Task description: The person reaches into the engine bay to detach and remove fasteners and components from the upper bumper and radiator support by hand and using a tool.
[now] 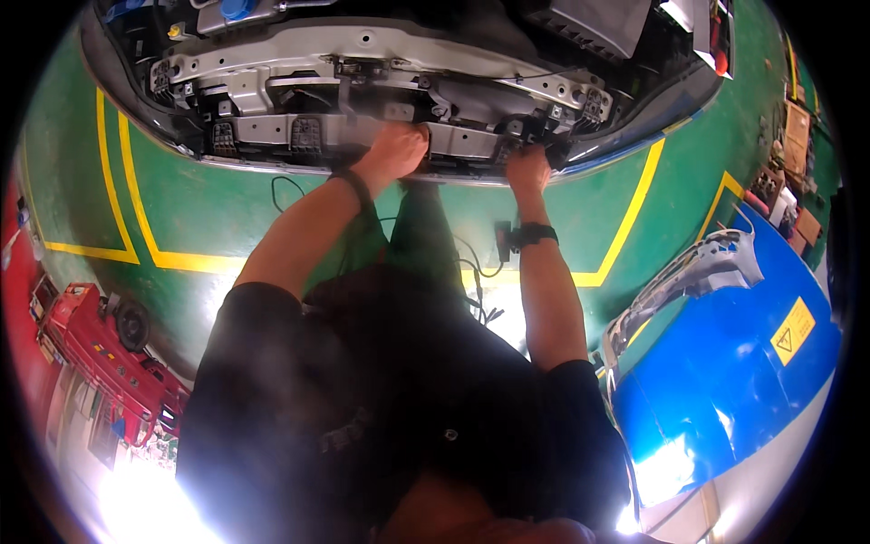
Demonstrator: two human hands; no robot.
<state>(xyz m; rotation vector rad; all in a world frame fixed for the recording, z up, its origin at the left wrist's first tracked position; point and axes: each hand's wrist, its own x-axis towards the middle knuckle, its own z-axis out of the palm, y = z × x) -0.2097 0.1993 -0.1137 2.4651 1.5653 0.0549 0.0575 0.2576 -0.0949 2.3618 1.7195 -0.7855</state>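
Observation:
Both arms reach forward to the opened front of a car, where a pale metal crossbeam (362, 41) runs above a lower grey beam (272, 132). My left hand (394, 150) is against the middle of the lower beam, its fingers curled and their tips turned out of sight. Farther right, my right hand (527, 170) is closed at the lower beam's right end, beside dark parts (518, 129). What either hand grips is hidden. A dark band circles my left wrist. On my right wrist a black strap (533, 237) carries a small box.
A cable (471, 263) trails over the green floor (199, 199) with yellow lines. On the right lies a blue panel (725, 363) with a warning label, beside a pale curved car part (689, 267). A red wheeled machine (104, 349) stands at the left.

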